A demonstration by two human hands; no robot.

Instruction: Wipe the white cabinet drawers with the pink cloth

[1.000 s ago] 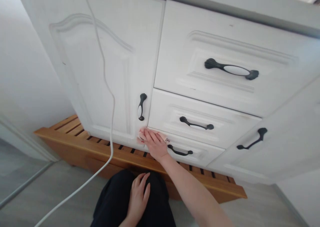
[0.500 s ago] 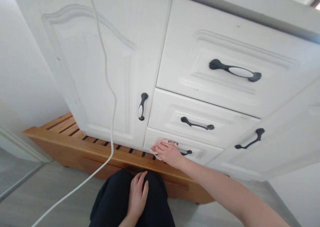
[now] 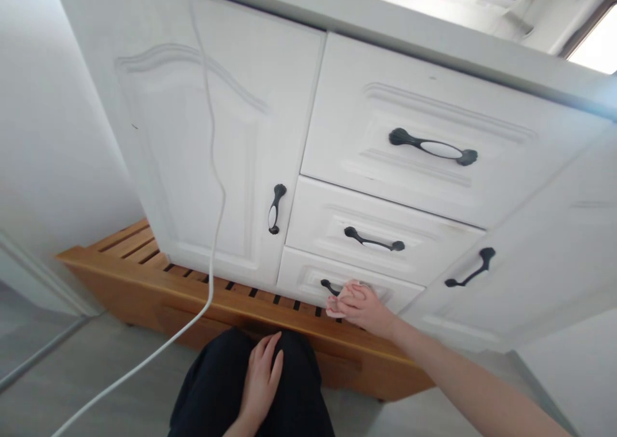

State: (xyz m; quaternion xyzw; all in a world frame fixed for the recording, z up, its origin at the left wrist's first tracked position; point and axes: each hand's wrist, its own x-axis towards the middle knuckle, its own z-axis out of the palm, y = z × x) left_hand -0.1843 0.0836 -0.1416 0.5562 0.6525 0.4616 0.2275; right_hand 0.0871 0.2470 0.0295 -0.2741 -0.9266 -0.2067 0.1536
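My right hand [image 3: 366, 308] presses a pink cloth [image 3: 337, 304] against the bottom drawer [image 3: 301, 276] of a white cabinet, over the right part of that drawer's dark handle [image 3: 328, 287]. The fingers are wrapped on the cloth and hide much of it. My left hand [image 3: 261, 376] rests on my dark-trousered knees with its fingers laid out, holding nothing. Above the cloth are the middle drawer's handle [image 3: 373, 240] and the top drawer's handle [image 3: 434, 148].
The cabinet stands on a slatted wooden bench [image 3: 159, 295], its front edge just before my knees. A white cable [image 3: 212, 257] hangs across the left door [image 3: 193, 141] and down to the lower left. The right door has a dark handle [image 3: 470, 268].
My right hand has slid to the right along the bottom drawer with the cloth, uncovering the handle's left end. The view has tilted up slightly. My left hand stays on my knees.
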